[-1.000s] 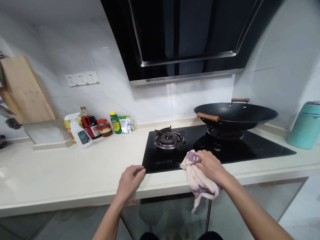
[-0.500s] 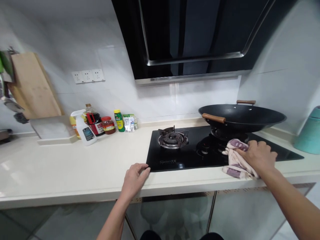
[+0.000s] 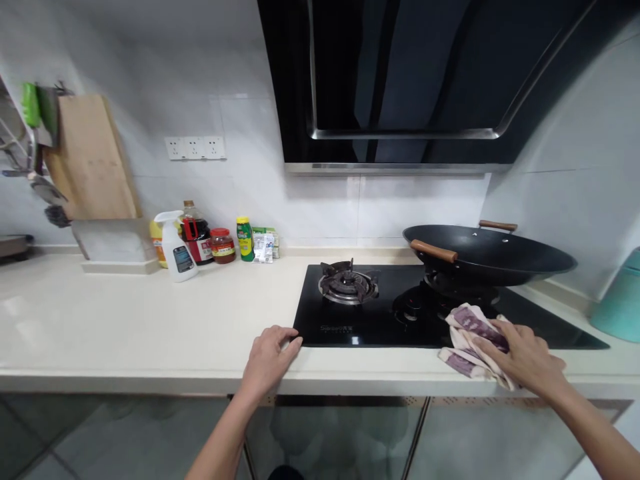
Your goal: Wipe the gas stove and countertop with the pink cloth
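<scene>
My right hand [image 3: 527,353] holds a white and purple cloth [image 3: 473,333], pressing it on the front right of the black glass gas hob [image 3: 370,327]. Part of the cloth lies over the hob's front edge onto the pale countertop [image 3: 200,327]. At the hob's front left corner rests my left hand [image 3: 270,350], with nothing in it, thumb and forefinger apart and fingertips touching the edge. A black wok [image 3: 495,257] with wooden handles sits on the right burner, behind the cloth. The left burner [image 3: 349,283] is bare.
A white spray bottle [image 3: 176,248], a dark sauce bottle [image 3: 196,233], a red-lidded jar [image 3: 223,247] and a green bottle [image 3: 245,239] stand by the wall. The range hood [image 3: 400,73] overhangs the hob. A turquoise container [image 3: 620,300] stands at right.
My right hand has come a little toward the front edge, its fingers flatter over the cloth, which is more spread. My left hand stays at the hob corner. The view has tilted.
</scene>
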`<state>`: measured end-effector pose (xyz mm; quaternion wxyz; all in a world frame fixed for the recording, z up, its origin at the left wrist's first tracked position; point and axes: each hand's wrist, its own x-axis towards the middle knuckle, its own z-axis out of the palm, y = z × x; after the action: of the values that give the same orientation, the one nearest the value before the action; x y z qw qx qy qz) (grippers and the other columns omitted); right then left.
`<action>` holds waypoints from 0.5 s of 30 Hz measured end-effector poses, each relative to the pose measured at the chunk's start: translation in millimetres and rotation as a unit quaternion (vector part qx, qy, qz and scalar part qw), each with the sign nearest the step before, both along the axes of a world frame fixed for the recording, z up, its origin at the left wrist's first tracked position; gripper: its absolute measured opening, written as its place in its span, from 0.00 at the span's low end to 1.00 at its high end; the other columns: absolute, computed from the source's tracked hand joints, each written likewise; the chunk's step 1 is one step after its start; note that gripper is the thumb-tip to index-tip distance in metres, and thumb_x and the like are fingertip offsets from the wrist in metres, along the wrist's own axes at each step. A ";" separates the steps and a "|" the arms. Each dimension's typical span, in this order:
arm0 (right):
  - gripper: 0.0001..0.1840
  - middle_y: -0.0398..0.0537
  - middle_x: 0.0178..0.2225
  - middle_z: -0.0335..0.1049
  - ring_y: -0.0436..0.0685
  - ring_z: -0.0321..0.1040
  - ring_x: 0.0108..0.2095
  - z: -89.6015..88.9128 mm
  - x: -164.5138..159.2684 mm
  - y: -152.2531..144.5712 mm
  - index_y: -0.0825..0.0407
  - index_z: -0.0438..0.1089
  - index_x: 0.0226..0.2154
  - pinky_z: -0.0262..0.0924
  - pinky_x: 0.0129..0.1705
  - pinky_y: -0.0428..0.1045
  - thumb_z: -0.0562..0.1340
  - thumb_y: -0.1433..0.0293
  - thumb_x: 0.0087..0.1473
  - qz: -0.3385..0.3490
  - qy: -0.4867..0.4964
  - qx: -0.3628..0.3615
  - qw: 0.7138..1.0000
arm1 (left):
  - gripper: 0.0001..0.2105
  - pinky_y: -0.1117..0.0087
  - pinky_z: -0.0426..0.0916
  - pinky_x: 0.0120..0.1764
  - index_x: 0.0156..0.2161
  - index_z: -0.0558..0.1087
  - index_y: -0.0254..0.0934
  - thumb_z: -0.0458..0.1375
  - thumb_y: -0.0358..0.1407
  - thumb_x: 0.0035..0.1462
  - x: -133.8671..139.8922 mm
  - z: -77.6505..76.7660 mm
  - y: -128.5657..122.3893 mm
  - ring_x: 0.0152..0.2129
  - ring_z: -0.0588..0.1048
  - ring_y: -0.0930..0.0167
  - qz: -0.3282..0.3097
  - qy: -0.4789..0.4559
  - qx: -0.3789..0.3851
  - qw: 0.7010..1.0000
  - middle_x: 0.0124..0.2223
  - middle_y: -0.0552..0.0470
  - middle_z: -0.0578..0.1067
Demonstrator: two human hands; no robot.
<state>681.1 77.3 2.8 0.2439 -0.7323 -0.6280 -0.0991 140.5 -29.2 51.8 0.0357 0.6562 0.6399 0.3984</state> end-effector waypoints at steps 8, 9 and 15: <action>0.31 0.57 0.57 0.66 0.69 0.64 0.56 13.8 -157.0 -52.3 0.45 0.65 0.61 0.58 0.56 0.66 0.52 0.48 0.63 0.231 -0.030 0.042 0.972 | 0.17 0.59 0.69 0.49 0.42 0.81 0.43 0.55 0.50 0.61 1.3 -1.6 -1.3 0.47 0.77 0.59 0.001 -0.028 -0.008 1.000 0.45 0.47 0.81; 0.31 0.57 0.58 0.66 0.69 0.63 0.57 18.4 -181.0 -54.0 0.45 0.64 0.63 0.57 0.58 0.66 0.53 0.49 0.64 0.254 -0.033 0.041 0.966 | 0.17 0.59 0.69 0.50 0.42 0.81 0.43 0.55 0.49 0.62 1.0 -2.1 -1.5 0.47 0.77 0.60 -0.002 -0.030 -0.007 1.000 0.45 0.48 0.81; 0.38 0.63 0.65 0.57 0.73 0.55 0.64 56.4 -307.1 -42.1 0.50 0.53 0.70 0.47 0.63 0.69 0.56 0.53 0.64 0.334 -0.016 -0.089 0.938 | 0.22 0.58 0.70 0.52 0.49 0.79 0.41 0.52 0.53 0.63 -5.0 -9.6 3.8 0.47 0.77 0.61 0.005 -0.095 0.004 0.995 0.50 0.46 0.79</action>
<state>374.0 35.2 59.2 0.1869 -0.4979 -0.8462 0.0328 135.5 -25.4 42.2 0.0914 0.6127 0.6350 0.4616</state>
